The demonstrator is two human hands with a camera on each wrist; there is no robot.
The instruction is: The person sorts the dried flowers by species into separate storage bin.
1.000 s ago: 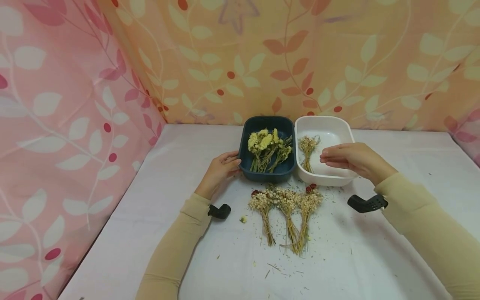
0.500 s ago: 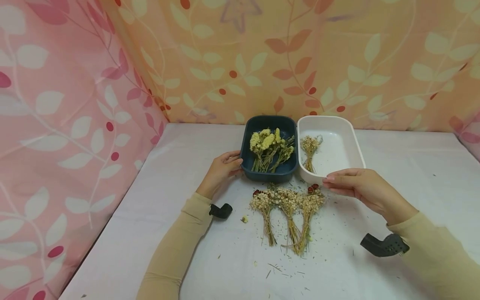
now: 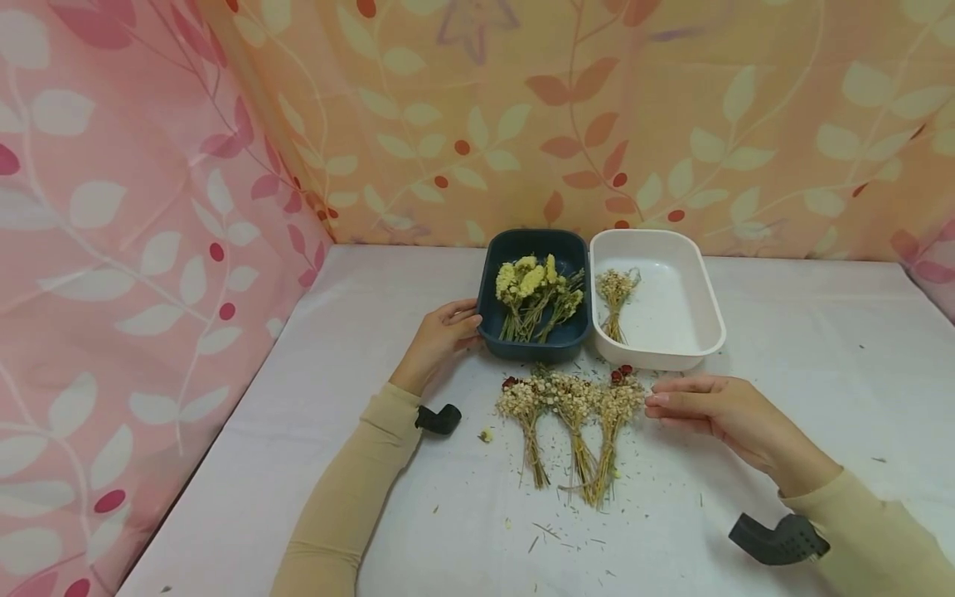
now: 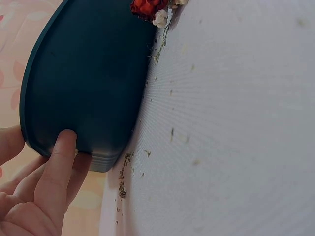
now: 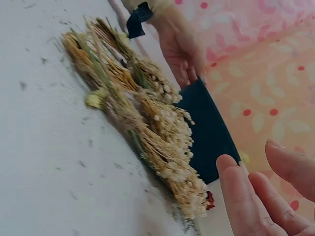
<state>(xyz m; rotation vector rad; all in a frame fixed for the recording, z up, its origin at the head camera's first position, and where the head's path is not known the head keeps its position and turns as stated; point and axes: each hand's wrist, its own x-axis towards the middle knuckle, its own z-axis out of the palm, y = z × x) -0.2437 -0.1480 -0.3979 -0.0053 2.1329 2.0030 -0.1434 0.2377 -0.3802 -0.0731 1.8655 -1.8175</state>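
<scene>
My left hand (image 3: 442, 342) holds the left front corner of a dark blue plastic tub (image 3: 531, 351). In the left wrist view its thumb and fingers lie against the outside of the tub's wall (image 4: 93, 78). Inside are yellow dried flowers (image 3: 530, 278) on green stems. Beside the heads of cream dried flower bunches lying in front of the tubs, my right hand (image 3: 734, 423) hovers with fingers extended and nothing in them. The nearest bunch (image 3: 613, 414) has a dark red bloom (image 3: 622, 373) at its top; two more bunches (image 3: 573, 406) lie to its left.
Right of the blue tub stands a white tub (image 3: 679, 358) with a small cream dried bunch (image 3: 615, 298) at its left side. Bits of stem and petal litter the white tablecloth (image 3: 418, 514). A leaf-patterned curtain (image 3: 418, 124) rises behind the tubs.
From over the white tub, my right hand has come back toward me, past the tub's front rim, to beside the cream bunches. The left hand has stayed at the blue tub.
</scene>
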